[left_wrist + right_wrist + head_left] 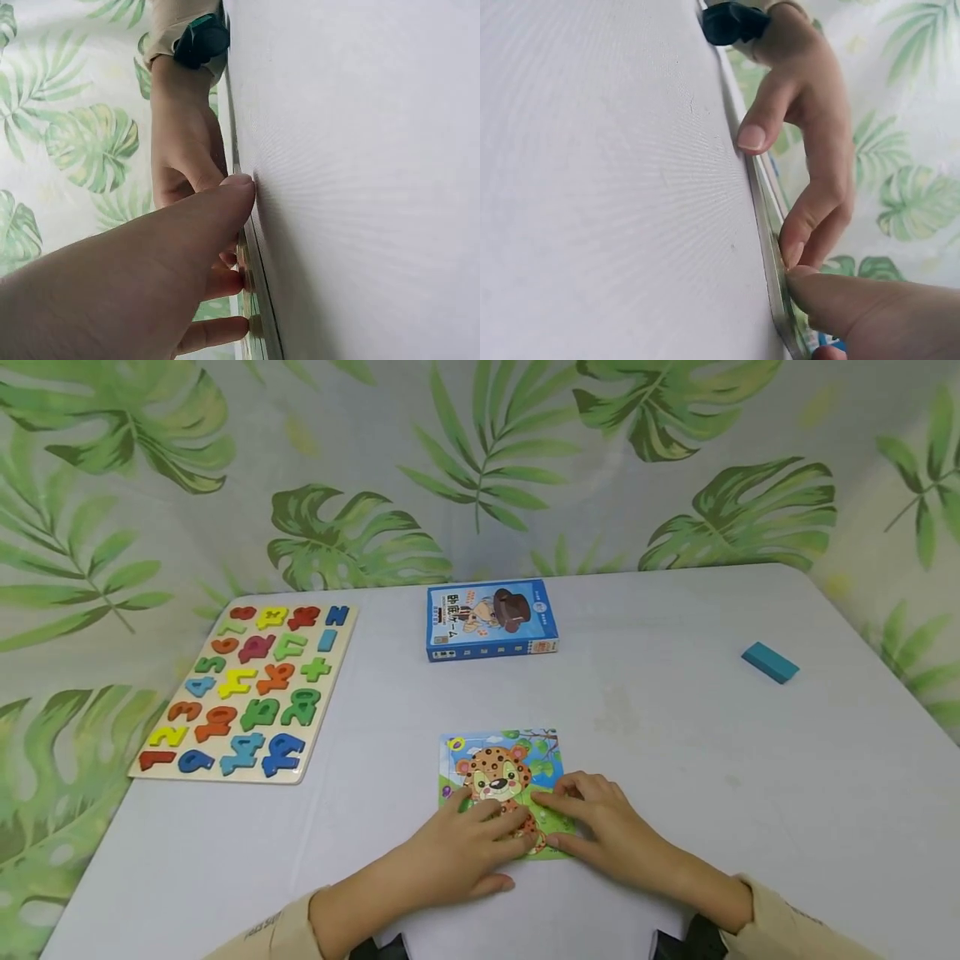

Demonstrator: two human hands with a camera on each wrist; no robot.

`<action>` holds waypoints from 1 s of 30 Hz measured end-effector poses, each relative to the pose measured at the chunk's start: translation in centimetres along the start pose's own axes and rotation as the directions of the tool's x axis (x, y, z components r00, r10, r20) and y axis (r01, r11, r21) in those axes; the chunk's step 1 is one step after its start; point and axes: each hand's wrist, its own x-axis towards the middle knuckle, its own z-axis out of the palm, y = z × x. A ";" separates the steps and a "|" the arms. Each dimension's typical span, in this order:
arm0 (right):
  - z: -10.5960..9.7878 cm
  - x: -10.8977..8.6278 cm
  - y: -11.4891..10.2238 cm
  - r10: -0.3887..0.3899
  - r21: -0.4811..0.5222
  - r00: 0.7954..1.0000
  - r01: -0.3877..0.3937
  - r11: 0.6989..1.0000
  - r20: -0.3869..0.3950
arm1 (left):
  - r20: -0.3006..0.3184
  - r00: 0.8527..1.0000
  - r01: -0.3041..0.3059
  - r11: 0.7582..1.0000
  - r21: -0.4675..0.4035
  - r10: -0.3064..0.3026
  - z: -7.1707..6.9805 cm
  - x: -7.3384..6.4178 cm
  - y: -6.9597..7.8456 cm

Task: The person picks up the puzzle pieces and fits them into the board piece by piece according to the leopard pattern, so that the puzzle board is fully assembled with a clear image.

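A square picture puzzle with a spotted leopard cub (498, 760) lies flat near the front middle of the table. My left hand (457, 852) reaches over its lower left part, fingers spread and fingertips resting on the picture, thumb off its front edge. At the lower right, my right hand (607, 822) touches the puzzle with thumb and index fingertips, set apart from each other. The right wrist view shows the puzzle's thin edge (769, 240) low on the table, with fingertips of both hands close together above it. Part of the cub's body is hidden under the left fingers.
A wooden number board (225, 702) with colourful raised pieces lies at the left. Behind the puzzle is a blue game box (491, 620). A small teal block (770, 662) sits far right. Leaf-patterned cloth (487, 460) hangs behind the white table (675, 735).
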 end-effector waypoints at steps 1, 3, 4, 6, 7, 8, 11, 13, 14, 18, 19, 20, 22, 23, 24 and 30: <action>0.1 0.0 0.1 -0.005 0.017 1.000 0.006 1.000 -0.010 | -0.001 1.000 0.000 1.000 -0.011 0.000 0.1 0.0 -0.1; 0.1 0.0 0.4 -0.016 0.049 1.000 0.017 0.999 -0.025 | 0.004 1.000 0.003 0.999 -0.047 -0.003 0.2 -0.1 -0.2; 0.1 0.0 0.5 -0.020 0.056 0.999 0.022 0.998 -0.030 | 0.000 1.000 0.001 0.997 -0.074 -0.001 0.3 -0.2 -0.4; 0.2 0.1 0.7 -0.033 0.064 0.999 0.035 0.997 -0.032 | -0.011 1.000 -0.003 0.990 -0.139 0.001 0.7 -0.5 -0.7; 0.2 0.1 0.7 -0.038 0.062 0.999 0.040 0.997 -0.030 | -0.012 1.000 -0.003 0.984 -0.177 0.001 0.8 -0.7 -1.0; 0.2 0.2 0.7 -0.043 0.061 0.999 0.045 0.997 -0.029 | -0.013 1.000 -0.005 0.976 -0.216 0.002 0.9 -0.9 -1.2; 0.2 0.4 0.6 -0.057 0.041 0.998 0.057 0.998 -0.016 | -0.026 1.000 -0.004 0.949 -0.315 -0.005 1.2 -1.5 -1.9; 0.1 0.5 0.4 -0.059 0.011 0.998 0.059 0.998 0.001 | -0.029 1.000 0.000 0.934 -0.357 -0.011 1.2 -1.9 -2.2; 0.0 0.6 0.2 -0.058 -0.007 0.998 0.058 0.998 0.010 | -0.034 0.999 0.000 0.929 -0.370 -0.013 1.2 -2.1 -2.3; -0.3 0.9 -0.3 -0.046 -0.084 0.998 0.049 0.995 0.047 | -0.057 0.998 -0.008 0.924 -0.382 -0.015 1.3 -2.4 -2.4; -0.4 0.9 -0.4 -0.043 -0.091 0.998 0.048 0.995 0.054 | -0.059 0.998 -0.008 0.924 -0.381 -0.016 1.3 -2.5 -2.3; -0.5 1.0 -0.4 -0.040 -0.092 0.997 0.046 0.995 0.059 | -0.061 0.998 -0.007 0.924 -0.382 -0.018 1.3 -2.5 -2.3; -0.5 1.0 -0.4 -0.036 -0.076 0.996 0.042 0.996 0.081 | -0.059 0.998 -0.003 0.923 -0.384 -0.021 1.3 -2.5 -2.3; -0.6 0.9 -0.3 -0.036 -0.063 0.995 0.042 0.997 0.094 | -0.058 0.998 -0.003 0.923 -0.385 -0.021 1.3 -2.5 -2.2; -0.7 0.8 -0.2 -0.029 -0.035 0.993 0.033 0.999 0.112 | -0.058 0.998 -0.002 0.922 -0.386 -0.022 1.3 -2.5 -2.2; -3.1 -0.1 1.0 0.071 0.184 0.985 -0.100 0.978 0.158 | -0.067 0.992 0.081 0.933 -0.350 -0.111 1.2 -2.9 -2.8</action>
